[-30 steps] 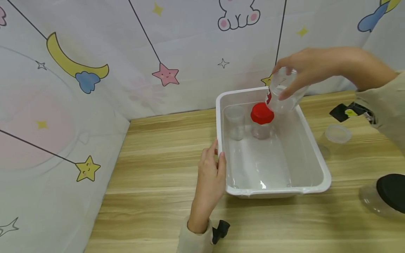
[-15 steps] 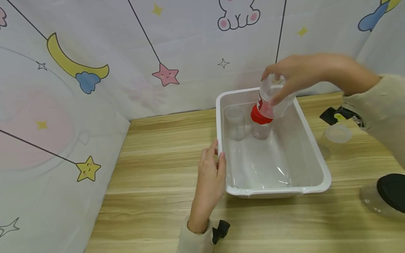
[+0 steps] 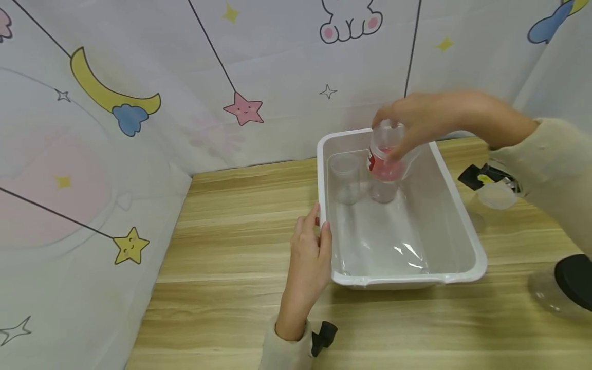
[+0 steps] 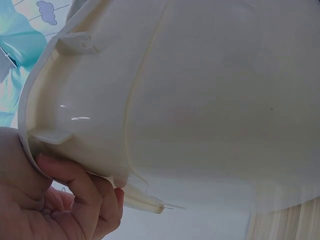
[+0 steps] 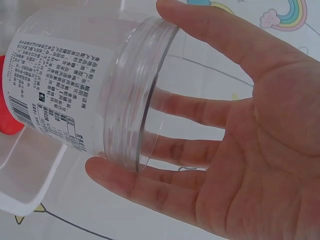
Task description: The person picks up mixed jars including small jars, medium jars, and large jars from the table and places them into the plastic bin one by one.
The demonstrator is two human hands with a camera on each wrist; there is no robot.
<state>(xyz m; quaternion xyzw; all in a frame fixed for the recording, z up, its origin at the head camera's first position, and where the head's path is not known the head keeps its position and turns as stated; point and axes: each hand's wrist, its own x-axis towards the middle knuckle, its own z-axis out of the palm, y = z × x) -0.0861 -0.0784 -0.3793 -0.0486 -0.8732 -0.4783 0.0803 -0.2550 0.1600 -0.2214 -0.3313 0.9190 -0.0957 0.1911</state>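
My right hand [image 3: 430, 121] grips a clear plastic jar [image 3: 387, 136] near its threaded neck, fingers and thumb spread around it. The jar is tilted over the far part of a white plastic basin [image 3: 407, 280]. A white printed label [image 5: 55, 92] covers its side in the right wrist view. Behind it in the head view stands a small clear jar [image 3: 383, 193], its red lid seen through the held jar. A clear cup [image 3: 346, 180] stands beside that one in the basin. My left hand [image 3: 309, 254] holds the basin's left rim, fingers curled under the edge in the left wrist view.
Right of the basin stands a clear container with a translucent lid [image 3: 497, 196], close under the right sleeve. A clear jar with a black lid [image 3: 575, 281] lies at the table's right. A patterned cloth [image 3: 277, 61] hangs behind the wooden table [image 3: 231, 267].
My right hand has moved the clear jar left and down into the basin area, so it now overlaps the red-lidded jar. My left hand has stayed on the rim.
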